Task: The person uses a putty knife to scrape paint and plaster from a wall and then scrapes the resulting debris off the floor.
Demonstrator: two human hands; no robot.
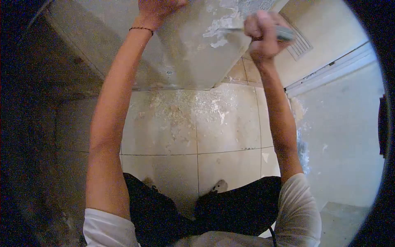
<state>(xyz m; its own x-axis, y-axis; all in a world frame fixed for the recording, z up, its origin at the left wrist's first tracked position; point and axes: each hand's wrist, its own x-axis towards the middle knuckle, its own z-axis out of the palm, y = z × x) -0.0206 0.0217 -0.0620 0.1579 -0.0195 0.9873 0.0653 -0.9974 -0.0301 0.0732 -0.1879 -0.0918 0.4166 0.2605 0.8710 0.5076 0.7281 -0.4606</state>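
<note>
My right hand [265, 35] is closed around the handle of a scraper [284, 34], slightly blurred. Its thin blade points left, at a patch of peeling paint [222, 26] on the wall [181, 61]. My left hand [158, 7] is near the top edge of the view against the same wall, partly cut off by the frame. Its fingers are mostly out of view, so their pose is unclear. A dark beaded bracelet [142, 29] circles the left wrist.
Paint flakes [185, 111] lie scattered on the tiled floor [164, 168] below the wall. A slotted vent [302, 43] is at the upper right, beside a pale door frame [329, 70]. My knees and shoes are at the bottom.
</note>
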